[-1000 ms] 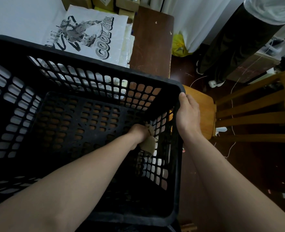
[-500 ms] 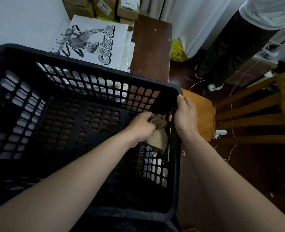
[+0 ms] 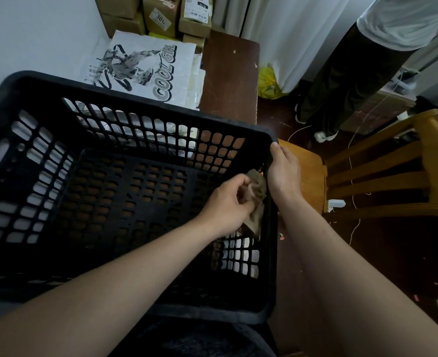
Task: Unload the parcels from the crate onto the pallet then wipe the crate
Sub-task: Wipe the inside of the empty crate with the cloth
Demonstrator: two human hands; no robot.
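The empty black lattice crate (image 3: 212,311) has a brown cloth (image 3: 257,191) bunched against its right wall.

Left hand (image 3: 226,205) and cloth (image 3: 258,193) higher up the right wall of the crate (image 3: 273,266), nearer its rim.

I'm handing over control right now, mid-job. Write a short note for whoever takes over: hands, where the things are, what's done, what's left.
Left hand: grips the brown cloth against the inside of the crate's right wall, near the far corner.
Right hand: grips the right rim of the black crate, steadying it.
Parcels: none show inside the crate. A white printed bag and cardboard boxes lie beyond its far side.
Done: unloading, by the look of it.
Left: wiping the other walls and the floor. How much is already wiped cannot be told.
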